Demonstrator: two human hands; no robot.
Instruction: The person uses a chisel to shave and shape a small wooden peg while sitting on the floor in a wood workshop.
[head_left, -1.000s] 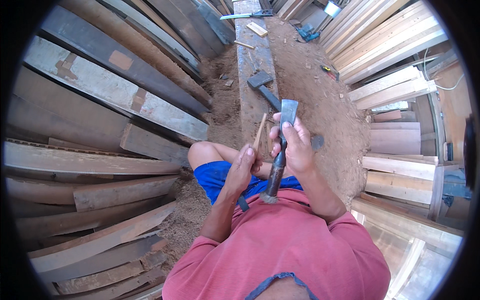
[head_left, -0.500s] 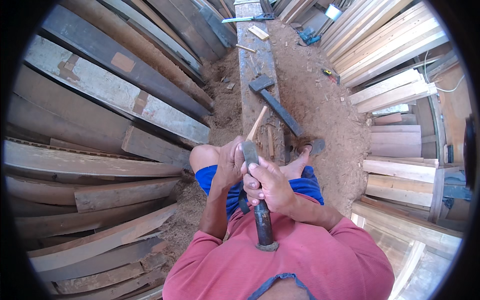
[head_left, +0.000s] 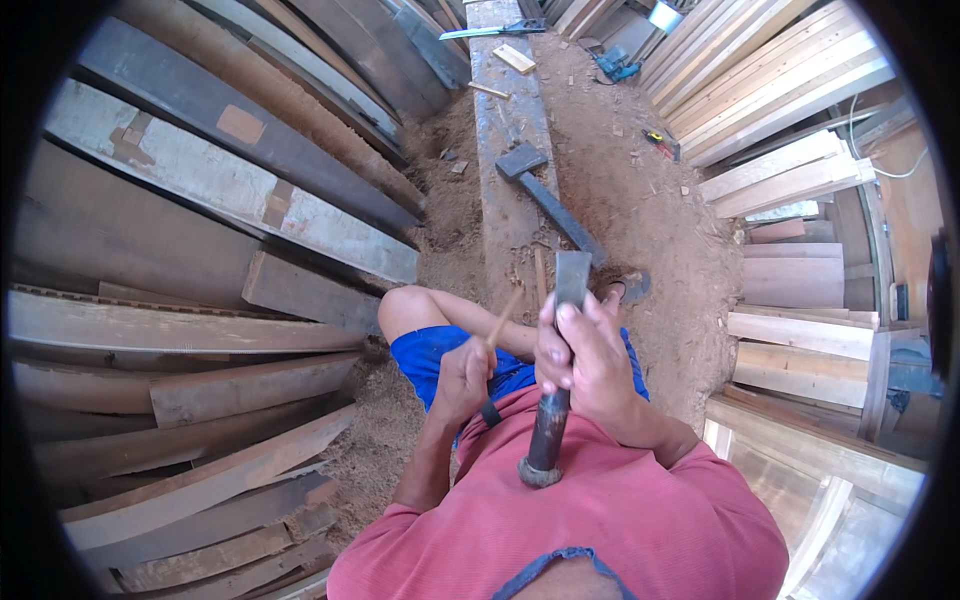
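Seated worker in red shirt & blue shorts, amid stacked weathered planks: right hand wrapped tight round the dark-handled hatchet with flat grey steel head, blade raised upright in front of the chest, handle butt pointing back at the shirt. Left hand pinches the lower end of a thin pale wooden stick, tilted up toward the long grey timber beam lying ahead on the sawdust floor. A second dark mallet-like tool rests on the beam. Stick looks only partly shaped; wood chips near the knees suggest trimming is under way, w/ more cuts likely left.
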